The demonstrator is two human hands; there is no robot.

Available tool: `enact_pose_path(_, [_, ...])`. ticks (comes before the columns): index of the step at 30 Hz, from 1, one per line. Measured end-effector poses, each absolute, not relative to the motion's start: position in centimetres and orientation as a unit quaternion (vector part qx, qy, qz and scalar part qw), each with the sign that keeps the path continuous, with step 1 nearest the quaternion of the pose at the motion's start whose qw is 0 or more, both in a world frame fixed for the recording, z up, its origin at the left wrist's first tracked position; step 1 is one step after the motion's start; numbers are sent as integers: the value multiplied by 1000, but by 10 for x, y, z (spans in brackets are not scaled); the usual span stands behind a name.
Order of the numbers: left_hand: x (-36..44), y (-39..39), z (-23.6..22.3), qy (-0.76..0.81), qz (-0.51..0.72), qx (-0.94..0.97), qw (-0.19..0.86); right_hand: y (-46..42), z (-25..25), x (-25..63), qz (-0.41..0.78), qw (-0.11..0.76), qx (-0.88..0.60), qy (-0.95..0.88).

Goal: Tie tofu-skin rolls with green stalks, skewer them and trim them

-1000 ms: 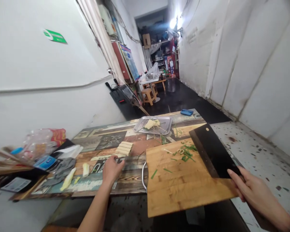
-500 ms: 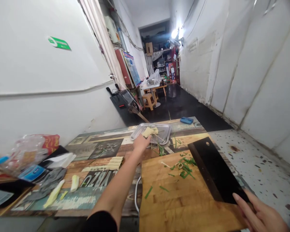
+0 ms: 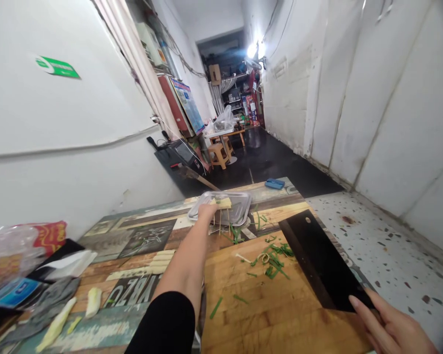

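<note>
My left hand (image 3: 205, 213) reaches out to the metal tray (image 3: 239, 214) at the far side of the table, fingers closed on a pale yellow skewered piece (image 3: 222, 203) with thin sticks hanging below it. My right hand (image 3: 389, 328) grips the handle of a large black cleaver (image 3: 317, 260), whose blade rests flat on the wooden cutting board (image 3: 273, 305). Chopped green scraps (image 3: 271, 255) lie on the board beside the blade.
A row of pale rolled strips (image 3: 158, 263) lies on the patterned table (image 3: 133, 236). Peeled pale stalks (image 3: 92, 301), a grey cloth and plastic bags (image 3: 11, 255) sit at the left. A blue object (image 3: 275, 184) rests at the table's far edge. Stools stand down the corridor.
My left hand went from the rolled strips to the metal tray and has lifted the skewered piece there. The cleaver stays on the board. The camera turned a little.
</note>
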State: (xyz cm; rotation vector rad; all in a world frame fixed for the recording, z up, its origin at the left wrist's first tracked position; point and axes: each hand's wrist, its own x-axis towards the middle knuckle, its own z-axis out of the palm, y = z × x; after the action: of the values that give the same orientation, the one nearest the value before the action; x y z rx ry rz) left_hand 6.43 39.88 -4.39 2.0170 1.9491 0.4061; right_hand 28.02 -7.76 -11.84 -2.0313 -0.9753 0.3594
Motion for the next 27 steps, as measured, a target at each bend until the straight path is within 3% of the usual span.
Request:
enact_pose_path(4, [42, 379, -24, 664, 192, 711, 131, -77, -103, 276, 160, 399, -813, -394])
enact_pose_path(8, [11, 327, -8, 487, 233, 835, 104, -77, -67, 275, 138, 373, -812, -427])
enact_pose_path(17, [-22, 180, -24, 63, 29, 986, 151, -64, 11, 268, 26, 223, -786, -576])
enact_pose_path(22, [-17, 174, -39, 23, -29, 994, 107, -53, 16, 253, 40, 115, -743, -658])
enact_pose_path(27, [-37, 153, -40, 127, 18, 990, 65, -38, 13, 250, 22, 33, -709, -704])
